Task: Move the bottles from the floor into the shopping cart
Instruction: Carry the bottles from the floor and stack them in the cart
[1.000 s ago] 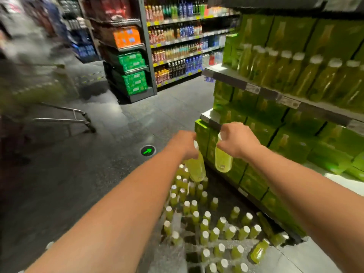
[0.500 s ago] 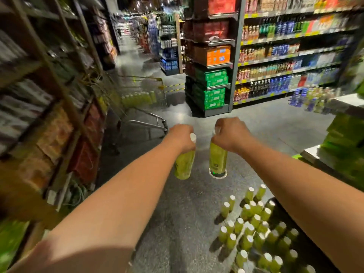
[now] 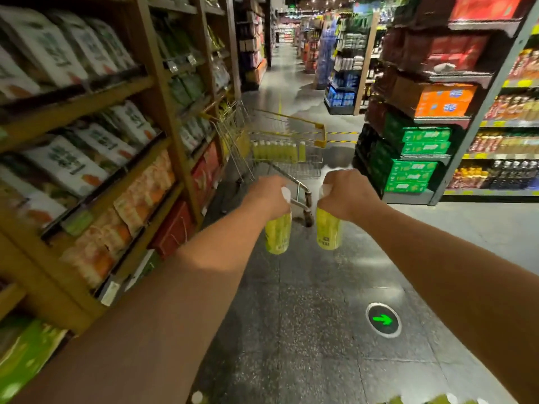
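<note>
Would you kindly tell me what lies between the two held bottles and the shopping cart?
In the head view, only bare dark floor separates the left bottle and right bottle from the shopping cart.

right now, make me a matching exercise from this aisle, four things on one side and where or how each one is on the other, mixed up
1. left hand
2. shopping cart
3. green arrow marker
4. green boxes

A. set in the floor, near right
B. stacked on the right-hand shelving
C. grips a yellow-green bottle by its top
D. holds a row of bottles, ahead in the aisle

Pairs: 1-C, 2-D, 3-A, 4-B
</note>
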Action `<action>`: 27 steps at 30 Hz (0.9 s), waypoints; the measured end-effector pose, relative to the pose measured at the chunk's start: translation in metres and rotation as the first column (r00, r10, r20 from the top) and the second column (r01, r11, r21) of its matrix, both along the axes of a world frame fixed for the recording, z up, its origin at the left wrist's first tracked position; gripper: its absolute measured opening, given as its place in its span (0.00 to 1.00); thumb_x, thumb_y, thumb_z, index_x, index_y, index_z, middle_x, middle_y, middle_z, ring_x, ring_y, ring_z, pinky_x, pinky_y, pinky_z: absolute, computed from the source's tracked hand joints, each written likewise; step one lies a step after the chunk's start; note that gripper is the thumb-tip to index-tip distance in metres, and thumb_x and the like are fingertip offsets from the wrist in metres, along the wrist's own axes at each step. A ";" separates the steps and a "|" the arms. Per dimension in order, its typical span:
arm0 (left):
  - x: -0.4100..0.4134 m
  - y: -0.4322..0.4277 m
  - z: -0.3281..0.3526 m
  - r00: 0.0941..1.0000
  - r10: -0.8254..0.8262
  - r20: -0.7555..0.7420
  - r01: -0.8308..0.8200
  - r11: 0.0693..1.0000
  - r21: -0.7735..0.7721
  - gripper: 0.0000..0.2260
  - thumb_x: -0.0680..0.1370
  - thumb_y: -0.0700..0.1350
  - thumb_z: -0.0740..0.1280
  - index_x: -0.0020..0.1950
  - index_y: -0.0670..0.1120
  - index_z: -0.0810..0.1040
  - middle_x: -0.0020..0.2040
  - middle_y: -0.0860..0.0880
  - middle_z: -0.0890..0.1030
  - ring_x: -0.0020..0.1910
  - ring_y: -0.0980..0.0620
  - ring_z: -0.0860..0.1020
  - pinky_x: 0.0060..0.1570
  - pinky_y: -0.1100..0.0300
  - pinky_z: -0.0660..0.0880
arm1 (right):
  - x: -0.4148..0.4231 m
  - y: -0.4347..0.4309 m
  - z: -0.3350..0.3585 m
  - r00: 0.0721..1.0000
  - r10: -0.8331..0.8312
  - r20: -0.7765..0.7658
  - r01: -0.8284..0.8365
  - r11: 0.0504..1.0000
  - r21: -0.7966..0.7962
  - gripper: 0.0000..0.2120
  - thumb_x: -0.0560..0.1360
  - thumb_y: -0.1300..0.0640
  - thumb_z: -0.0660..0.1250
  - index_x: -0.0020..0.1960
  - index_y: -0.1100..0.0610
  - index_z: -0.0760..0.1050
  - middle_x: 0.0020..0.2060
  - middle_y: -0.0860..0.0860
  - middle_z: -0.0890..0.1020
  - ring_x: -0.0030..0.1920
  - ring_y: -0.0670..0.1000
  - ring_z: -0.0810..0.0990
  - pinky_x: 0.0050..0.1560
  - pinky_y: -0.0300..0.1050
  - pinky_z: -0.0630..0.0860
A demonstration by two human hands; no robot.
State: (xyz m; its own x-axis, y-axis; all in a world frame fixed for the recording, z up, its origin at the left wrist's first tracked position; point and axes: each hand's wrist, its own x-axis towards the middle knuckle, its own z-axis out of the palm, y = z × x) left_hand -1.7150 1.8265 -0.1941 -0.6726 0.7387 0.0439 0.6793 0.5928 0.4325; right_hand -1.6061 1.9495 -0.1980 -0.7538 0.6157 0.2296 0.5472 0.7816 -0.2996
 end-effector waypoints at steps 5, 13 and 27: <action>-0.089 0.054 -0.005 0.999 0.041 -0.024 -0.041 0.999 -0.019 0.19 0.72 0.45 0.73 0.62 0.45 0.77 0.60 0.42 0.76 0.59 0.42 0.75 0.52 0.55 0.73 | -0.096 0.062 -0.011 0.999 0.048 0.017 -0.048 0.999 0.025 0.16 0.69 0.55 0.69 0.56 0.56 0.78 0.51 0.58 0.81 0.53 0.59 0.78 0.43 0.41 0.68; -0.262 0.182 -0.003 0.998 -0.041 -0.038 0.039 0.999 -0.031 0.21 0.72 0.45 0.73 0.64 0.45 0.75 0.62 0.43 0.76 0.60 0.44 0.75 0.46 0.60 0.68 | -0.263 0.181 -0.013 0.999 0.000 0.035 0.002 0.999 -0.040 0.18 0.67 0.54 0.71 0.56 0.55 0.78 0.52 0.57 0.81 0.53 0.59 0.79 0.42 0.42 0.70; -0.494 0.464 -0.018 0.997 -0.058 -0.056 0.057 0.998 -0.022 0.24 0.70 0.46 0.75 0.65 0.46 0.75 0.63 0.43 0.76 0.60 0.43 0.75 0.49 0.58 0.71 | -0.491 0.450 -0.025 0.998 -0.038 0.059 0.039 0.999 -0.019 0.17 0.67 0.56 0.71 0.56 0.57 0.78 0.52 0.58 0.81 0.54 0.60 0.79 0.47 0.45 0.75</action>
